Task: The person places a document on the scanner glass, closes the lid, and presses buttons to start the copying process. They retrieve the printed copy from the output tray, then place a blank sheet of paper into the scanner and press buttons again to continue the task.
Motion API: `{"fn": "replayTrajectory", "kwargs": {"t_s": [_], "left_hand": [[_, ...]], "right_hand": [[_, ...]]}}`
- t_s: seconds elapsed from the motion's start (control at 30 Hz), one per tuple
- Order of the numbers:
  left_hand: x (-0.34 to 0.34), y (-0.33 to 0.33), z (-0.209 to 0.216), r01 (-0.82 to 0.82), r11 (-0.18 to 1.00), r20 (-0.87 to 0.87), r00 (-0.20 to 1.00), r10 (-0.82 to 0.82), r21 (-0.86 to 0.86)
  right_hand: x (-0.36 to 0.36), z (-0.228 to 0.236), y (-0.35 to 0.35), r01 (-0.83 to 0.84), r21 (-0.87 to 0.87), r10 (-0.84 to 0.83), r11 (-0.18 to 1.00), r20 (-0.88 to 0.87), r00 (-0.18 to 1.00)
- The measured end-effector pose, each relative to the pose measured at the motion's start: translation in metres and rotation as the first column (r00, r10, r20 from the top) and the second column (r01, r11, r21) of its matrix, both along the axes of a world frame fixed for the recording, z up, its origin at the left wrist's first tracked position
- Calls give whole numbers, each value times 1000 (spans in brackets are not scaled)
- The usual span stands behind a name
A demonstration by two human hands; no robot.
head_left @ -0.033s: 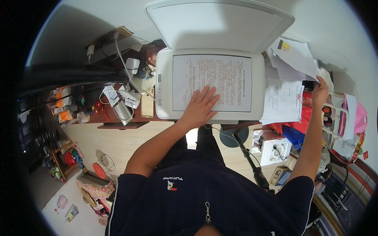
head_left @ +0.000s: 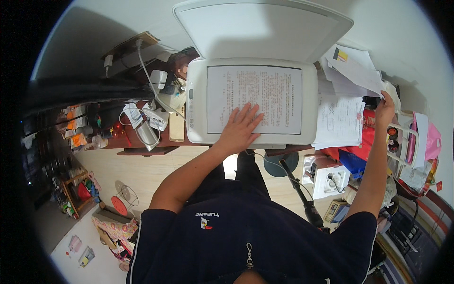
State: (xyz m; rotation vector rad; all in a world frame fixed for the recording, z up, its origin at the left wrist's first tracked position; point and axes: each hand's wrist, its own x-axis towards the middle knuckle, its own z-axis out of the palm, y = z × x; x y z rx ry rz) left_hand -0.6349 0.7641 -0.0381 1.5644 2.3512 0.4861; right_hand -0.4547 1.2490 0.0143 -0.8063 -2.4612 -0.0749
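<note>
A white flatbed scanner (head_left: 309, 109) stands in front of me with its lid (head_left: 265, 33) raised. Across its glass lies a printed sheet (head_left: 255, 85) with dense lines of text turned sideways. My left hand (head_left: 239, 131) rests flat on the lower part of that sheet, fingers spread. Off to the right, my right hand (head_left: 385, 110) pinches the lower right corner of a white sheet of paper (head_left: 352, 73), which has a yellow and dark patch near its top. The fingertips at that corner show only in part. Beneath it are more loose papers (head_left: 338, 120).
Left of the scanner are a gold phone-like slab (head_left: 177, 127), a white charger (head_left: 159, 79) and cables. A power strip (head_left: 130, 45) is on the wall. At right stand a white rack (head_left: 402, 142) and a red bag (head_left: 368, 135). A black pole (head_left: 302, 199) rises below the desk.
</note>
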Motion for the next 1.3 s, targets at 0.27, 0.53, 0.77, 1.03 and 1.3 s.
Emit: {"fn": "replayTrajectory", "kwargs": {"t_s": [0.27, 0.53, 0.77, 1.03, 1.3], "left_hand": [[-1, 0, -2, 7, 999, -6, 1000, -7, -40], [-1, 1, -1, 8, 1000, 15, 1000, -7, -29], [-2, 1, -2, 14, 1000, 15, 1000, -14, -3], [-3, 7, 21, 20, 1000, 78, 997, -20, 4], [6, 46, 134, -139, 945, 770, 620, -150, 296]], "right_hand": [[-7, 26, 6, -2, -34, -2, 999, -113, 994], [-15, 95, -15, 136, -67, -144, 988, -120, 982], [-9, 130, -23, 14, -7, -15, 1000, -184, 983], [-33, 205, -75, -124, 356, 86, 926, 120, 989], [-75, 256, -197, -430, 357, 157, 829, 589, 793]]}}
